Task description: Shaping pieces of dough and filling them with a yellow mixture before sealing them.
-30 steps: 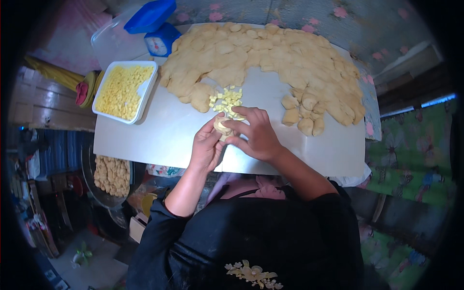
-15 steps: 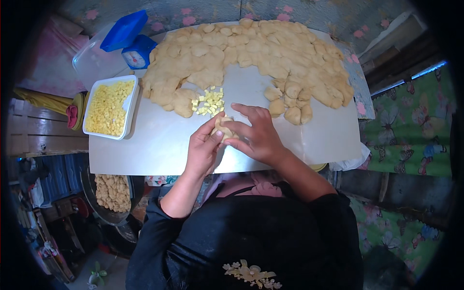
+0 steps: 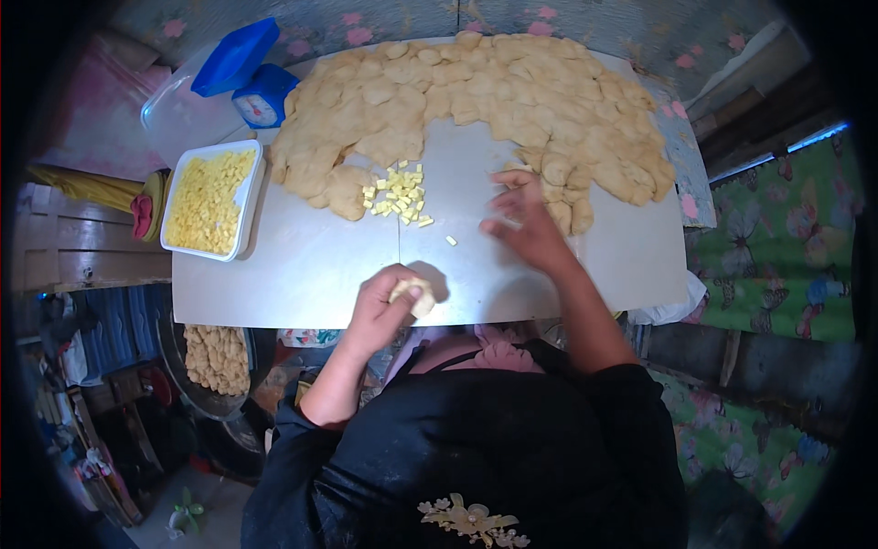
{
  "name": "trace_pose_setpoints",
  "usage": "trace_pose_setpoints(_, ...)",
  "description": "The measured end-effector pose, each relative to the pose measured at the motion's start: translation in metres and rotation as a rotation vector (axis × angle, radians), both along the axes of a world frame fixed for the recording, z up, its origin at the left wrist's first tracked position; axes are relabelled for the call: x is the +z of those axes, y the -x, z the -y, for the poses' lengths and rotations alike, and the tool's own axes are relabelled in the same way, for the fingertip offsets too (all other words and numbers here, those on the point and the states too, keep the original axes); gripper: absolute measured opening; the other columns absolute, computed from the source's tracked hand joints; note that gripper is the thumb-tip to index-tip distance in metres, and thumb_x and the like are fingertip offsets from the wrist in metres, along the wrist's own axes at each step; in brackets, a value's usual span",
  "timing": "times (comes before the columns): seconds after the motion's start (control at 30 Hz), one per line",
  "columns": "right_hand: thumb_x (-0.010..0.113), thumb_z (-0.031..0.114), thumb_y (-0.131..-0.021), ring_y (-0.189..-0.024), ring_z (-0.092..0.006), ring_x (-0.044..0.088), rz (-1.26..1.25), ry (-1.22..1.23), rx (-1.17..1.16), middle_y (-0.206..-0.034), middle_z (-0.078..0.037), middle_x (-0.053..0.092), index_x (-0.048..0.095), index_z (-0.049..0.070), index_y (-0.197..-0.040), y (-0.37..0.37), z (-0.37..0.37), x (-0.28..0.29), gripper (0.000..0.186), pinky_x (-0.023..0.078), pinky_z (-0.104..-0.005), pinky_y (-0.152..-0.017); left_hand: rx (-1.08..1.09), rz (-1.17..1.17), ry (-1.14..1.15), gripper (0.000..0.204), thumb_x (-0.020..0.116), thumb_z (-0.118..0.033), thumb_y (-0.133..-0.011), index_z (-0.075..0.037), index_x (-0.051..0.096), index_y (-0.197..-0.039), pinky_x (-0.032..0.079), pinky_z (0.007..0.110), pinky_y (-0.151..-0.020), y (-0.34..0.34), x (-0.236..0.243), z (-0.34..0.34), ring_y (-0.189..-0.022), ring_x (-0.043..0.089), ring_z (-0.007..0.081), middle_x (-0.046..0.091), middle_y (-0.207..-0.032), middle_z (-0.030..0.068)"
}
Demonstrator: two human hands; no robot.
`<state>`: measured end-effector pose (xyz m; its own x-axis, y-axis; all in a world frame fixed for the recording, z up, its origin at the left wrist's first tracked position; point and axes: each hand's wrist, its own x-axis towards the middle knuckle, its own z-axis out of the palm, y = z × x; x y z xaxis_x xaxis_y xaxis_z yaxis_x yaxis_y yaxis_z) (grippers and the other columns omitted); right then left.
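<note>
My left hand (image 3: 382,311) is closed around a small piece of dough (image 3: 422,304), just above the table's near edge. My right hand (image 3: 529,229) is reaching out to the right, its fingers apart and slightly blurred. It is beside a cluster of dough balls (image 3: 576,212), which it partly hides. Between the hands and the far dough lies a small heap of pale yellow cubes (image 3: 400,192). One loose cube (image 3: 451,241) sits apart from the heap, nearer to me.
A wide mass of dough pieces (image 3: 512,78) covers the far part of the white table (image 3: 274,288). At left stand a white tub (image 3: 245,224) of yellow cubes and a blue scale (image 3: 262,96). Below the table's left edge, a dark basin (image 3: 256,366) holds brown lumps.
My hands have parted. The left has drawn the dough toward me, while the right has let go and moved right to the dough balls. A loose cube now shows on the table.
</note>
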<state>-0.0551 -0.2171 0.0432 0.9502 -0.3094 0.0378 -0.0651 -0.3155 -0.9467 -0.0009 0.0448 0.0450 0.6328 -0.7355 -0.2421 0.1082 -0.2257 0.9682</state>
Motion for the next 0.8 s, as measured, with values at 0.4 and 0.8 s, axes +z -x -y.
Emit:
trace_pose_setpoints(0.4,0.078,0.011,-0.067,-0.063,-0.0057,0.048,-0.234,-0.119,0.292,-0.071,0.001,0.054,0.054,0.005,-0.098,-0.009,-0.035,0.022,0.04,0.042,-0.0233,-0.058,0.052,-0.73,0.602,0.045,0.047,-0.025,-0.094,0.002,0.039,-0.129,0.052,0.035,-0.078,-0.007,-0.003,0.029,-0.095,0.06,0.0292,0.052,-0.114,0.0231)
trace_pose_setpoints(0.8,0.072,0.017,-0.072,-0.077,-0.0236,0.058,0.064,-0.334,0.063,-0.085,-0.007,0.061,0.065,0.005,-0.091,-0.012,-0.052,-0.002,0.023,0.047,-0.0321,-0.072,0.311,-0.857,0.699,0.037,0.043,-0.017,-0.096,-0.002,0.037,-0.129,0.057,0.034,-0.073,-0.014,-0.013,0.023,-0.083,0.065,0.025,0.057,-0.108,0.0198)
